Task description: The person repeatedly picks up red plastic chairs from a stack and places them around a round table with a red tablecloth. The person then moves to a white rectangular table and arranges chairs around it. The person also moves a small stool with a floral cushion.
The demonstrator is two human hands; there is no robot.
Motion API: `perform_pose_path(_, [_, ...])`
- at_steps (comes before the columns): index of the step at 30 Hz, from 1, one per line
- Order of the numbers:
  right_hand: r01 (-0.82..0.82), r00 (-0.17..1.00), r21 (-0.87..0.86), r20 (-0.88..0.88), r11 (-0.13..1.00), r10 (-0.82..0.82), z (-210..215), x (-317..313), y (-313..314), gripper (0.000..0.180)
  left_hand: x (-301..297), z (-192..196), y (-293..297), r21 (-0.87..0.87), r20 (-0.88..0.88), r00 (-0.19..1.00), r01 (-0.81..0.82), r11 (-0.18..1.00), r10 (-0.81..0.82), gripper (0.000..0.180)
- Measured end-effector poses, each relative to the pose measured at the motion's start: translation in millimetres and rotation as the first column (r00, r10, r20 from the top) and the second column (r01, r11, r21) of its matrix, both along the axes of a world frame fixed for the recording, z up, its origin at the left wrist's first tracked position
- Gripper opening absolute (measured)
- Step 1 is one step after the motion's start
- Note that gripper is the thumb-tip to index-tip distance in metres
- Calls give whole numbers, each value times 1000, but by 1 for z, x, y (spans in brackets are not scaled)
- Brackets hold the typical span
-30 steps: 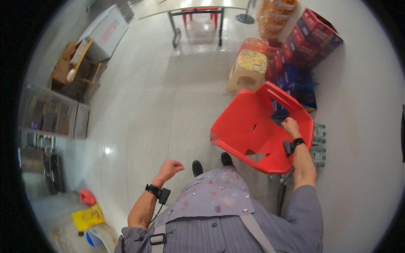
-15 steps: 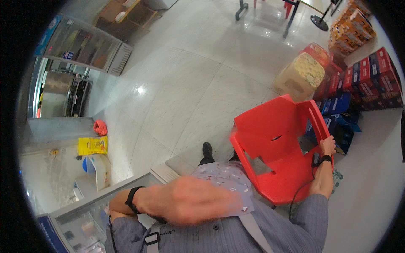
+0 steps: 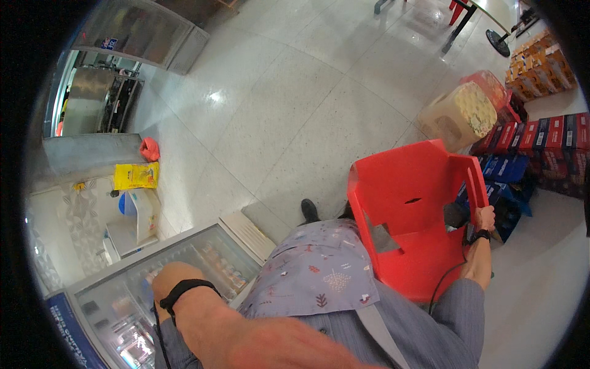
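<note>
A red plastic armchair stands in front of me on the right, close to my body. My right hand is closed around its right armrest, with the thumb side up and a black band on the wrist. My left hand is bent across my chest at the lower edge, over the patterned grey apron. The fingers of that hand run out of the picture, so their pose is hidden. A thin black cord hangs by my right forearm.
A glass-topped freezer stands to my left. Beyond the chair are a cream stool and stacked red and blue cartons along the right wall. A yellow bag lies farther left. A display cooler stands at the back left.
My left hand has dropped toward the lower edge, and its fingers have passed out of view. The view has shifted, and my right hand still grips the chair's armrest.
</note>
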State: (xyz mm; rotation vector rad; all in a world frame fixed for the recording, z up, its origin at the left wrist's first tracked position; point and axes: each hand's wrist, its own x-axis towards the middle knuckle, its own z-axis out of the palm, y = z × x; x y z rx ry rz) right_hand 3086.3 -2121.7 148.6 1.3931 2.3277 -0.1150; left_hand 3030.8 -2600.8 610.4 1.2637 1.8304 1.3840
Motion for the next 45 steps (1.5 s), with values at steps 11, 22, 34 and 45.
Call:
perform_pose_path(11, [-327,910,-49,-285,944,301,0,0,20,33,-37,-316,-76,-738,584,405,-96,668,704,41])
perform_pose_path(22, [-447,786,107,-428,888,446,70,1,24,25,-18,-352,-59,-516,839,114,-143,845,532,19])
perform_pose_path(34, [-411,740,280,-453,868,497,290,-38,79,35,-78,-208,-26,-87,822,568,41,995,48,18])
perform_pose_path(45, [-272,530,406,-694,873,488,433,-40,48,31,-105,-159,-51,292,175,956,178,940,-235,23])
